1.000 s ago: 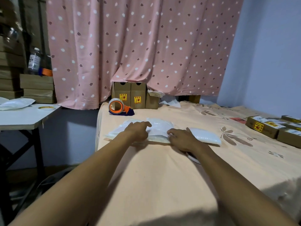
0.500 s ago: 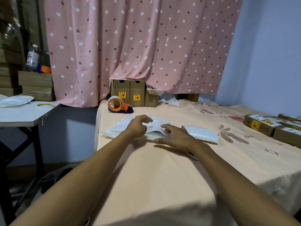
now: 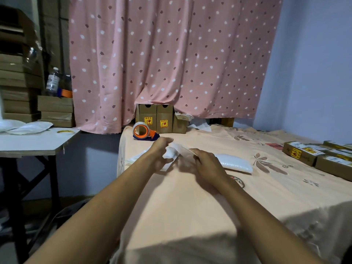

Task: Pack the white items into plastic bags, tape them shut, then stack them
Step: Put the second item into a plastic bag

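Observation:
A clear plastic bag [image 3: 176,152] with something white in it is lifted slightly off the peach bedsheet [image 3: 190,202]. My left hand [image 3: 161,154] grips its left end and my right hand [image 3: 205,164] holds its right edge. The picture is blurred around the fingers. A filled white packet [image 3: 236,163] lies flat just right of my right hand. An orange tape dispenser [image 3: 143,131] stands behind the bag near the bed's far left corner.
Brown boxes [image 3: 159,121] stand against the pink curtain. More labelled boxes [image 3: 316,155] lie at the right edge of the bed. A white side table [image 3: 36,141] on the left carries white packets [image 3: 28,127], a tape roll [image 3: 65,132] and stacked cartons [image 3: 56,111].
Both hands were pressing the bag flat on the sheet. They have since curled round it and raised it, bunching its left end.

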